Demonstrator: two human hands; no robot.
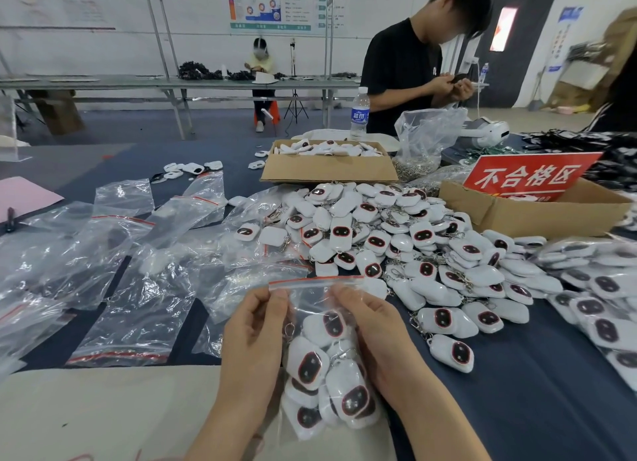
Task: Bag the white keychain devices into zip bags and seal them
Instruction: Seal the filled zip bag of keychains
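A clear zip bag (310,296) with a red seal strip hangs upright between my hands near the table's front edge. Several white keychain devices (325,374) with dark oval faces fill its lower half. My left hand (256,333) pinches the bag's left side just under the strip. My right hand (368,329) grips the right side at the same height. A large loose pile of the same devices (406,250) covers the dark blue cloth beyond and to the right of the bag.
Empty zip bags (138,271) lie scattered on the left. Behind the pile sit an open cardboard box of white parts (327,171), a second box with a red sign (531,198) and a water bottle (359,114). Filled bags (593,288) lie at far right. A person in black stands across the table.
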